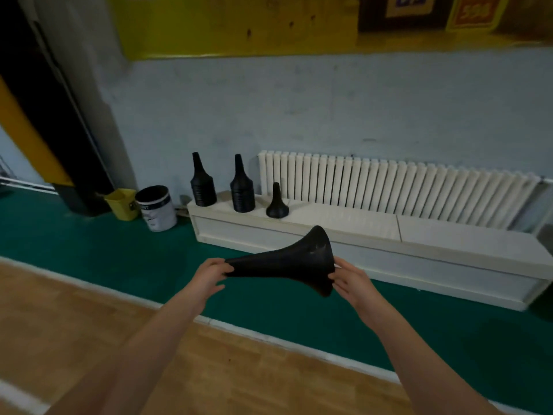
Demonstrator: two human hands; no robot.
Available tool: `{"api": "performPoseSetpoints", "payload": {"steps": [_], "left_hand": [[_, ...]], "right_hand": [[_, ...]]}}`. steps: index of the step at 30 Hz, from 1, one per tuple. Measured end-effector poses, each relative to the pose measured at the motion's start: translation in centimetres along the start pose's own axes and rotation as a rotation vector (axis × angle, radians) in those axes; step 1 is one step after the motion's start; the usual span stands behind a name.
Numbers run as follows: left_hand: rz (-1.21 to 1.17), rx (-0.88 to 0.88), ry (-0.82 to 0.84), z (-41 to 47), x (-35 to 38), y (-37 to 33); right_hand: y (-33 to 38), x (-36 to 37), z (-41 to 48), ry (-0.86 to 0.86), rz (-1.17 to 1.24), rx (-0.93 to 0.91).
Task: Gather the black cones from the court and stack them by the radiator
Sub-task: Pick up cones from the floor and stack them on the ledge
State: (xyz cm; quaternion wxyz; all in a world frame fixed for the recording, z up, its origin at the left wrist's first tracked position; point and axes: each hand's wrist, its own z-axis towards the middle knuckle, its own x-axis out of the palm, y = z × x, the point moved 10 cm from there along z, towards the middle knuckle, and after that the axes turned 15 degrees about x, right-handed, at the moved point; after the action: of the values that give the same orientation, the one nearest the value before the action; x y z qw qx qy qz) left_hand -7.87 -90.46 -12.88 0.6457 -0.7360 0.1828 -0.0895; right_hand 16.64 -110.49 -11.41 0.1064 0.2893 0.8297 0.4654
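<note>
I hold a black cone (294, 262) sideways in front of me, its tip pointing left and its wide base to the right. My left hand (209, 275) pinches the narrow tip. My right hand (351, 280) grips the rim of the base. Beyond it, a white radiator (389, 182) runs along the blue wall above a low white ledge (344, 223). On the ledge's left end stand two tall stacks of black cones (203, 184) (241, 187) and a single black cone (276, 203) to their right.
A white bucket (157, 208) and a small yellow bin (122, 203) sit on the green floor strip (89, 244) left of the ledge. A dark pillar with a yellow band (45, 130) rises at the far left. Wooden court floor (89, 324) lies under my arms.
</note>
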Motion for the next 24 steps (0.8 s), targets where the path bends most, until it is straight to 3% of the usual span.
{"api": "performPoseSetpoints", "payload": {"steps": [8,17,24], "left_hand": [[-0.074,0.018,0.059,18.3,2.2,-4.1],[-0.122,0.007,0.102,34.9,7.5,-5.9],[-0.089,-0.004,0.092,47.7,12.9,-8.0]], "right_hand": [[10.8,1.3,14.9,-0.093,0.041,0.008],[18.3,-0.9,28.3,-0.172,0.064,0.055],[25.6,-3.4,41.4,-0.118,0.023,0.089]]}}
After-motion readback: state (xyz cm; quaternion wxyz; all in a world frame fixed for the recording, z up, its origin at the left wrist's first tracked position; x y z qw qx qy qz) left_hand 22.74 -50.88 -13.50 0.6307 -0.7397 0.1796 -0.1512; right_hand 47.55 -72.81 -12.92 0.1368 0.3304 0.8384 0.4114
